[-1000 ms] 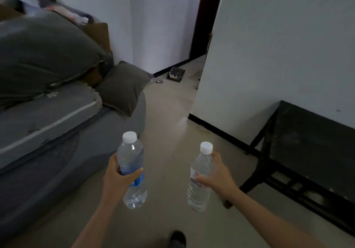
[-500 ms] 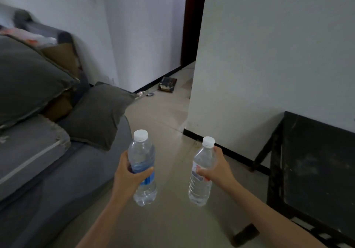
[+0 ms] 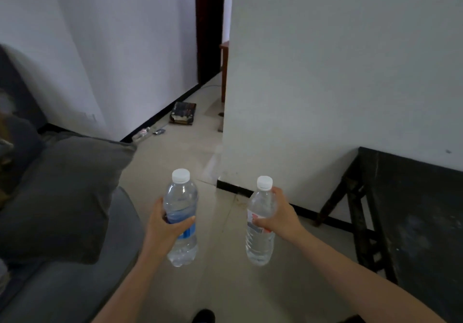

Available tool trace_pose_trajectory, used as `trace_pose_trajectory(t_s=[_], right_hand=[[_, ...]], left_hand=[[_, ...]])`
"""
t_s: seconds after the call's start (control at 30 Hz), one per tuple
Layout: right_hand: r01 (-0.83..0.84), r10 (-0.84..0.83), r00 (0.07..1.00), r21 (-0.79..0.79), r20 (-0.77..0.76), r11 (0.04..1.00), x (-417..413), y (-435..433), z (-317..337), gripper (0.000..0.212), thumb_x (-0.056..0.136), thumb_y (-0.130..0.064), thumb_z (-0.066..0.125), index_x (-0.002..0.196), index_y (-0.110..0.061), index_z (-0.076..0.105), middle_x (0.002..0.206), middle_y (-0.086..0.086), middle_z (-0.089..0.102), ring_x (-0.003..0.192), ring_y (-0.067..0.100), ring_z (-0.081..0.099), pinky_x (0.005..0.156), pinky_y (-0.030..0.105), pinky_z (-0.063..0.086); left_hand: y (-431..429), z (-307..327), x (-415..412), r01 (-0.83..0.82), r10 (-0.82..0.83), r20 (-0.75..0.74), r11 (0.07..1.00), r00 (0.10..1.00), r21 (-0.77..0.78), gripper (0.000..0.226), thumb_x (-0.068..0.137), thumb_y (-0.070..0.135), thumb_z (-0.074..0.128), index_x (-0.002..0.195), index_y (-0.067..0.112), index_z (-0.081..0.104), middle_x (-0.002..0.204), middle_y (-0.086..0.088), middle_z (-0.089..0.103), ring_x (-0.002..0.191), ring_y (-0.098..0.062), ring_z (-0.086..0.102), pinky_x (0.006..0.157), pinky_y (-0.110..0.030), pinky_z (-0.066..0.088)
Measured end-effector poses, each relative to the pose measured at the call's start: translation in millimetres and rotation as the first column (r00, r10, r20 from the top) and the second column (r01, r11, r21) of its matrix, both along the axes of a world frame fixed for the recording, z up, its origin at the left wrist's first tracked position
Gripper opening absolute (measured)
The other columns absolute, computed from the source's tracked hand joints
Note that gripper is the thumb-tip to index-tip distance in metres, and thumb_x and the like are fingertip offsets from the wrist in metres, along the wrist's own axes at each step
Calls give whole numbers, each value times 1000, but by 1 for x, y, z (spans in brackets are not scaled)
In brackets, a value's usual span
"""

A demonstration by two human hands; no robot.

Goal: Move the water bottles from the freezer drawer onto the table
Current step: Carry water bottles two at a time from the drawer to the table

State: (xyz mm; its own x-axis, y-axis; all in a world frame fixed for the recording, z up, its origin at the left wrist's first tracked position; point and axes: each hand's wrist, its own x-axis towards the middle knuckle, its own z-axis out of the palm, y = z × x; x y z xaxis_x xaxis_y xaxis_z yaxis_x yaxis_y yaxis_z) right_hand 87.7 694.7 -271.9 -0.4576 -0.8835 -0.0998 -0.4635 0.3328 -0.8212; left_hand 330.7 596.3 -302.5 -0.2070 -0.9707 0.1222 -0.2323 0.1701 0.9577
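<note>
1. Two water bottles ride upright in front of me, one per hand: my left hand [image 3: 167, 225] is wrapped around the blue-label bottle [image 3: 181, 218] at its middle, thumb across the label, and my right hand [image 3: 279, 216] is closed around the upper body of the red-label bottle [image 3: 259, 221], fingers curled behind it.

2. Since a second ago the view has swung and advanced: the sofa [image 3: 62, 260] with its grey cushion [image 3: 67, 192] has slid off toward my left edge, and the corner of the white partition wall [image 3: 325, 84] now stands straight ahead, with the passage beyond it open to sight.

3. Both grips look the same as half a second ago; neither bottle has tipped or slipped, and both white caps stay on top.

4. At my right, the dark desk [image 3: 413, 197] against the wall has grown larger and nearer; its top is bare where I can see it. Neither bottle touches it; both hang over the tiled floor [image 3: 220, 285], well clear of the desk's edge.

5. My reading: the freezer drawer is out of view, the pick-up is done, and this is the carry. If this dark desk is the one meant, what remains is a turn to the right and setting each bottle down on its base.

6. Small clutter lies by the far skirting, including a dark flat object [image 3: 183, 112], too far off to identify.
</note>
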Motion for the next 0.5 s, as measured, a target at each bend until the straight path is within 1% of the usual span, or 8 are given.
trace_pose_trajectory(t_s=[0.07,0.1,0.2,0.23,0.3,0.37,0.43,0.5], right_hand=[[47,-47,999,1,-14,999,-9,-24,5,76,62,-20,80,120,-29,32,102,-9,50,94,14,54,73,23,44],[78,-78,997,-1,-17,997,-14,-36,9,77,62,-21,80,120,-30,30,105,-8,50,98,15,53,76,26,45],[154,-153,988,12,-28,988,-26,-55,21,77,61,-23,80,117,-34,30,104,-12,51,99,13,53,78,25,44],[207,-206,978,14,-31,978,-38,-59,23,76,61,-24,80,117,-34,30,102,-15,51,97,12,53,77,23,43],[286,-285,958,22,-33,958,-50,-57,25,72,61,-26,80,114,-35,32,97,-18,50,94,9,54,76,23,44],[347,-344,937,63,-56,936,-64,-50,26,68,62,-26,79,111,-33,32,96,-16,51,92,8,55,76,25,48],[432,-425,901,97,-82,897,-86,-42,25,72,64,-24,79,119,-28,33,97,-15,49,93,10,53,76,25,48],[500,-491,864,87,-110,862,-104,-34,26,79,65,-23,80,128,-23,32,99,-13,48,93,10,51,73,23,45]], left_hand=[[-41,2,-14,62,-62,-22,998,998,18,63,62,-2,80,112,13,46,93,8,54,83,-4,56,64,-13,46],[-65,2,-23,91,-90,-37,995,995,37,66,61,-3,80,114,11,45,95,5,55,84,-8,57,67,-18,47],[-115,1,-46,139,-134,-64,987,989,75,70,59,-5,81,117,8,45,100,-5,60,87,-23,61,73,-37,52],[-133,-2,-62,172,-167,-72,981,983,85,70,59,-3,82,118,8,45,99,-6,60,86,-24,62,73,-39,52],[-149,-9,-83,209,-204,-52,972,977,108,72,59,0,83,119,13,44,94,0,60,83,-23,61,70,-36,50],[-157,-15,-105,252,-246,-58,957,967,140,70,61,3,83,117,20,43,90,8,59,81,-19,61,67,-33,50],[-160,-21,-134,327,-324,-49,927,945,184,68,62,5,83,113,25,43,89,7,61,80,-18,63,63,-32,50],[-159,-24,-157,381,-377,-58,901,924,209,68,62,6,82,116,24,44,92,3,63,81,-18,63,65,-32,52]])
